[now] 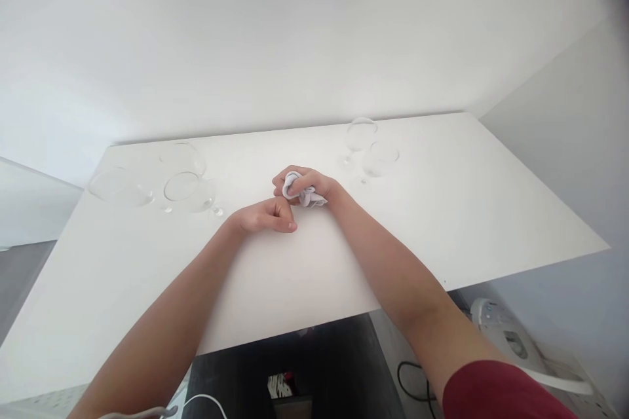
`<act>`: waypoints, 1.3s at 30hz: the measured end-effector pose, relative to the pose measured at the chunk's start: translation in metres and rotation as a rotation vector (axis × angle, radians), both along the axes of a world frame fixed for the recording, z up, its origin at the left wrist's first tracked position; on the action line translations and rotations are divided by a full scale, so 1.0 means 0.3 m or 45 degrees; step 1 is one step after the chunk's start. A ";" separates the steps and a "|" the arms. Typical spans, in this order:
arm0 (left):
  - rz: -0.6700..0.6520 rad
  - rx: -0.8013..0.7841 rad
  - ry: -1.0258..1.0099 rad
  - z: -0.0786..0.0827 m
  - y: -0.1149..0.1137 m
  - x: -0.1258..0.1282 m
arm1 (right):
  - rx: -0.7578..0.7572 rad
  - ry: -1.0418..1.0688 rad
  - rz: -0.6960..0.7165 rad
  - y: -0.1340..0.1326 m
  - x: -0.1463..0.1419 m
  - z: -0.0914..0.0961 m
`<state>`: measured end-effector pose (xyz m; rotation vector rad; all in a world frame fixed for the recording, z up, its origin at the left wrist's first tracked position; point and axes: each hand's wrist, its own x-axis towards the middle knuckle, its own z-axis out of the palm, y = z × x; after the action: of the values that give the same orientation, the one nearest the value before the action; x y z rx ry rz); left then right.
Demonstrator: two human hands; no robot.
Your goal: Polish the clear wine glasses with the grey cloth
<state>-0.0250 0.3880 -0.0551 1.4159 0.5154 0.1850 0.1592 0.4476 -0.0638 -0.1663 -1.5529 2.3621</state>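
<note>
A crumpled white cloth (308, 197) is gripped in my right hand (309, 180), its folds showing between the curled fingers and thumb. Just to the left and nearer to me, my left hand (268, 215) is closed, with its fingers folded in and its thumb pointing right. The two hands meet or overlap over the middle of the white table (299, 275). Whatever the left fingers hold, if anything, is hidden. On the left, a group of clear stemmed glasses (181, 187) stands on the table. Two more stemmed glasses, one of them in front (382, 160), are to the right.
A white wall (295, 39) rises behind the table's back edge. Below the front edge are a dark surface (339, 366), a black cable (413, 397) and a white appliance (506, 334) at the right. A white cord (201, 398) runs at the lower left.
</note>
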 end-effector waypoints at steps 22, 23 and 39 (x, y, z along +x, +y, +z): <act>0.331 0.081 -0.106 0.013 -0.035 0.030 | -0.095 -0.104 -0.127 -0.005 -0.016 0.012; 0.345 0.137 -0.114 0.013 -0.043 0.039 | -0.095 -0.089 -0.157 -0.006 -0.019 0.013; 1.498 0.503 0.637 0.039 -0.525 -0.325 | 0.155 -0.183 -0.264 -0.024 -0.025 0.016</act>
<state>-0.1224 0.2306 -0.0433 1.3676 1.7764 0.9198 0.1517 0.4405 -0.0591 -0.4549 -1.6511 2.1306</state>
